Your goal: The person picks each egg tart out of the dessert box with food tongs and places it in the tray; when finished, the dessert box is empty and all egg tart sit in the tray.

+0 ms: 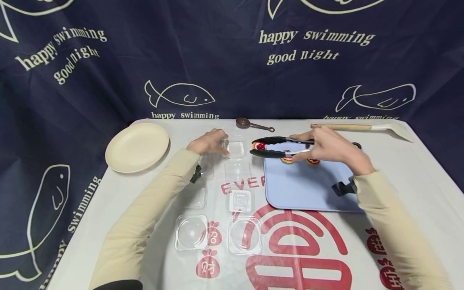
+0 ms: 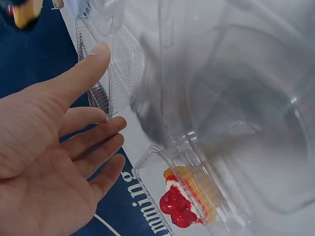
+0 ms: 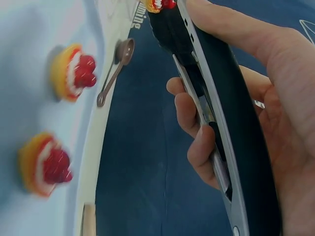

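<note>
My right hand grips black-handled tongs, whose tips hold a small tart topped with red fruit. The tart hangs just right of a clear plastic box. Beside that box's left side is my left hand, thumb and fingers spread, with fingertips at its edge in the left wrist view. Another tart sits in a neighbouring clear box, mostly hidden by my arm in the head view. At least two tarts lie on the light blue tray under the tongs.
Several more clear boxes stand in two columns toward the front. A cream plate lies at the back left. A brown measuring scoop and a wooden-handled spatula lie along the back edge, before a dark blue curtain.
</note>
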### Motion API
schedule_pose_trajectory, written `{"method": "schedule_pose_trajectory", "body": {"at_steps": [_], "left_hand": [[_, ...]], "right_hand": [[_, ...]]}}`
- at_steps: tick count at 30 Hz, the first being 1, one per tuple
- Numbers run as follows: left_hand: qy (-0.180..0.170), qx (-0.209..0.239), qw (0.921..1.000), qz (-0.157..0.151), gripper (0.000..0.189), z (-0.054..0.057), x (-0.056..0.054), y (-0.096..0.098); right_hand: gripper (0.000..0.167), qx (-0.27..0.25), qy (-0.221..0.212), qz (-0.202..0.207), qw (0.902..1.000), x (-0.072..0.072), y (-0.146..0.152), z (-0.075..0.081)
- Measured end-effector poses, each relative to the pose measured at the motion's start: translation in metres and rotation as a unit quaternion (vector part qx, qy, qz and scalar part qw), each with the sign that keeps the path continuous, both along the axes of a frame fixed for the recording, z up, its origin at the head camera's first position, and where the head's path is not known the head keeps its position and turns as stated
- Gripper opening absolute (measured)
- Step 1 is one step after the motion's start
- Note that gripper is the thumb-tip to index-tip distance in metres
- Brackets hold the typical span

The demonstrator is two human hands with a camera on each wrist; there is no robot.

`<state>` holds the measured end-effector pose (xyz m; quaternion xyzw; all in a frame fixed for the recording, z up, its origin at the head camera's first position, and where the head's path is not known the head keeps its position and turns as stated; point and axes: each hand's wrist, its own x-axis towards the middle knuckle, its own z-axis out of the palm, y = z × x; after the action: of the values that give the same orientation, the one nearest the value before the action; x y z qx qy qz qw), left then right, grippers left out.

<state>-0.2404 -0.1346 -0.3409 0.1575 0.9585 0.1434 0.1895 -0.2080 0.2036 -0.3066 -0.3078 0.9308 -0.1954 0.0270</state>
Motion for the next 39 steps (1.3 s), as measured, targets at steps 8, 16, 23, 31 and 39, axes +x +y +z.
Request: {"method": "schedule_pose_trajectory", "body": {"at_steps": [8, 16, 23, 31, 39], "left_hand": [[-0.002, -0.002, 1.0000, 0.000, 0.066, 0.000, 0.000, 0.001], [0.001, 0.001, 0.9999, -0.012, 0.063, 0.000, -0.002, 0.001], [-0.005, 0.006, 0.9999, -0.009, 0.066, 0.001, -0.003, 0.000], [0.001, 0.007, 0.9998, -0.021, 0.065, 0.000, -0.005, -0.001], [-0.001, 0.032, 0.9994, -0.017, 0.063, -0.004, -0.006, -0.003]], "right_hand": [[0.059, 0.011, 0.023, -0.002, 0.9997, 0.031, 0.043, -0.012], [0.061, 0.063, 0.014, -0.045, 0.9969, 0.056, 0.071, -0.021], [0.065, 0.073, 0.011, -0.059, 0.9956, 0.062, 0.074, -0.029], [0.064, 0.061, 0.011, -0.060, 0.9962, 0.062, 0.074, -0.035], [0.072, 0.058, 0.017, -0.068, 0.9958, 0.064, 0.073, -0.038]]}}
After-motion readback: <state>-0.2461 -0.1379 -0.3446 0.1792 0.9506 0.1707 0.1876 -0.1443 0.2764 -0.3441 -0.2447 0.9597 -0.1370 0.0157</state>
